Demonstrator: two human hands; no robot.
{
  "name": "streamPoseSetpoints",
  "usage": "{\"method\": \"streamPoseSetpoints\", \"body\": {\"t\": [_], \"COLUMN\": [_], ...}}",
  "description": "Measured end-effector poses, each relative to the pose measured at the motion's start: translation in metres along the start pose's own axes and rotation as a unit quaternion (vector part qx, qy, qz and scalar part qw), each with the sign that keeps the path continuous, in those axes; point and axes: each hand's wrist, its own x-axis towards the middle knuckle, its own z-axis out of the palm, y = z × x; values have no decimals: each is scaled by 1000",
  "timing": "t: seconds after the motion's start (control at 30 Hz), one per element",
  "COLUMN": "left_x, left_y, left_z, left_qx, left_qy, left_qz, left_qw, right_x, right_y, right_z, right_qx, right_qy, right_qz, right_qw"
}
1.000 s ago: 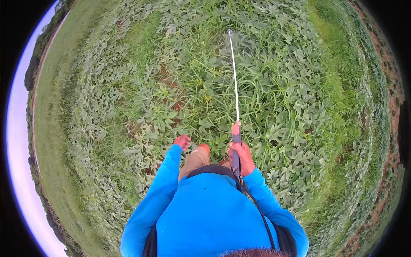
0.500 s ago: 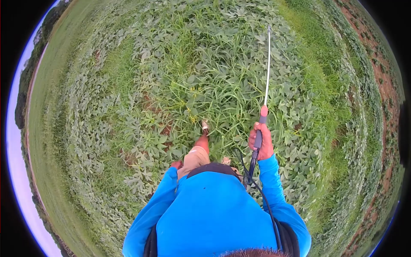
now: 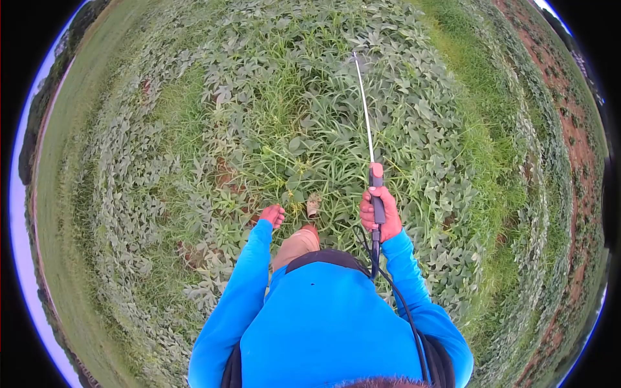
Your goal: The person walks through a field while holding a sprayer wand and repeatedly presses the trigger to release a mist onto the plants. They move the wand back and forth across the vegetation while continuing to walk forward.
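Observation:
My right hand [image 3: 389, 212] is wrapped round the dark handle of a sprayer wand [image 3: 366, 119], just behind its red-pink part. The thin pale lance points forward over the leaves, and a faint mist shows around its tip. A black hose [image 3: 398, 299] runs from the handle back along my right side. My left hand [image 3: 272, 215] hangs over the plants to the left of my leg, its fingers curled in with nothing seen in them. Below the wand are broad-leaved crop plants [image 3: 424, 139] mixed with long-bladed grass [image 3: 346, 152].
One of my feet, in a pale shoe [image 3: 314, 205], stands among the weeds. Patches of reddish soil [image 3: 226, 174] show between plants on the left. A brighter grass strip [image 3: 495, 149] runs along the right, with bare reddish ground [image 3: 579, 129] beyond it.
The wand has swung left, its tip now nearer the middle, and my right hand has shifted slightly left. My left hand has come forward from beside my leg.

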Motion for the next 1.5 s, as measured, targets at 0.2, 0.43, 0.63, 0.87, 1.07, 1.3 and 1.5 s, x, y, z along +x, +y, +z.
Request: {"method": "streamPoseSetpoints", "body": {"t": [0.2,0.43,0.63,0.87,1.07,1.3,1.5], "left_x": [-28,-54,-94,18,84,132,151], "left_y": [-77,-275,-218,-126,16,121,137], "left_z": [2,-38,-27,-26,-20,-34,-38], "left_qx": [26,473,254,-17,-59,-34,-43], "left_qy": [19,8,38,17,-6,-10,-26], "left_qz": [-131,115,-131,-171,-186,-96,-146], "left_qw": [991,873,958,985,981,995,988], "right_x": [-1,13,71,157,176,166,151], "right_y": [30,48,52,19,-32,-87,-118], "right_z": [-13,-3,21,72,115,138,152], "right_qx": [28,56,45,-10,-58,-40,-63], "right_qy": [-82,-144,-225,-217,-98,-14,78], "right_qz": [111,237,321,337,253,144,37], "right_qw": [990,959,919,916,961,989,994]}}
